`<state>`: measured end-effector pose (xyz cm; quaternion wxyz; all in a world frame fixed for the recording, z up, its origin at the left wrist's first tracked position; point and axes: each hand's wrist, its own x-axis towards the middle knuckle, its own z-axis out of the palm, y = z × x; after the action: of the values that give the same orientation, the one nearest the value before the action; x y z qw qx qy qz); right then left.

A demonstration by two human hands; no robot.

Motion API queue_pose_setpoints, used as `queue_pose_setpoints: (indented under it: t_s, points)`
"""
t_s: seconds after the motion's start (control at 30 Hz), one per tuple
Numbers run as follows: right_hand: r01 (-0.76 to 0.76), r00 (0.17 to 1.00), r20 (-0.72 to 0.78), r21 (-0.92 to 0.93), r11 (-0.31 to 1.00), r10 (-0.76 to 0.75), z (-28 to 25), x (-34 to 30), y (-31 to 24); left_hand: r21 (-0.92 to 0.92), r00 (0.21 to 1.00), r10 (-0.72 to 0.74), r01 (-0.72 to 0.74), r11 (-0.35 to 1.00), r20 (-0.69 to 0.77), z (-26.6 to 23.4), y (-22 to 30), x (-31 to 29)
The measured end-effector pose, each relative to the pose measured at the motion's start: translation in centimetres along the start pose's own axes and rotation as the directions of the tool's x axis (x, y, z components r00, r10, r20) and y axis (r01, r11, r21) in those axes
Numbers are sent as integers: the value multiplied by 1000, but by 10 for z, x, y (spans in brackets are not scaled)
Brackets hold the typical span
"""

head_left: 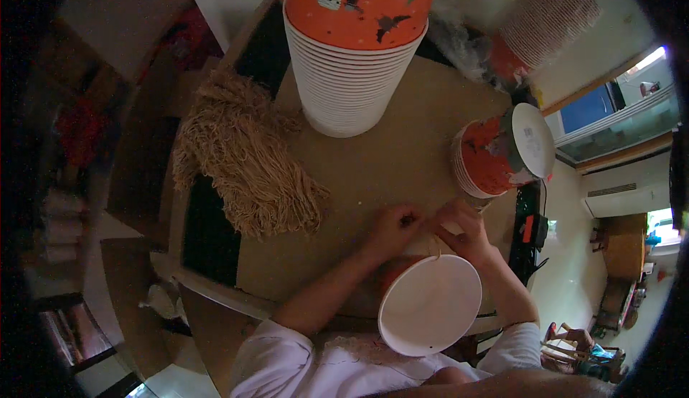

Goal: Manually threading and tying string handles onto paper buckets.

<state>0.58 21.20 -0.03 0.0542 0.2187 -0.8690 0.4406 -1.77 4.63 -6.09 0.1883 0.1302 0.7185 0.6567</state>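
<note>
A paper bucket [430, 308], white inside with orange on its outer wall, lies tipped against my body with its mouth facing up toward me. At its far rim a short tan cord [436, 246] runs up to the fingers of my right hand [465, 231], which are pinched on it. My left hand [393, 231] is curled closed just beside the right one; whatever it may hold is hidden in its fingers. A big heap of tan cords [247, 161] lies to the left of my hands.
A tall stack of nested orange and white buckets [348, 75] stands at the far middle of the cardboard-covered table [387, 165]. To the right lies a shorter bucket stack [488, 157] with a white round end [533, 141]. Clear plastic wrap [459, 43] sits at the back.
</note>
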Motion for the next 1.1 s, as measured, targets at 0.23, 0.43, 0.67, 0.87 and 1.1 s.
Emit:
queue_pose_setpoints:
  t_s: [0.23, 0.43, 0.67, 0.87, 1.1]
  points:
    - [123, 992, -5, -148, 981, -125, 2, -2, 11, -15, 998, 47, -48, 999, -37, 0, 2, -1]
    - [137, 991, 23, -194, 971, -135, 4, -5, 16, -28, 998, 44, -45, 999, -34, 2, -8, 0]
    - [208, 978, 23, -155, 966, -207, 0, 3, 0, -25, 999, 39, -39, 999, -1, 3, -10, 3]
    - [226, 974, 50, -103, 969, -222, -3, -3, 5, 46, 993, -66, 62, 997, 100, 2, -6, 6]
    - [179, 984, 32, -39, 983, -178, -2, -12, 7, 86, 994, -46, 37, 996, 100, 1, -2, 9]
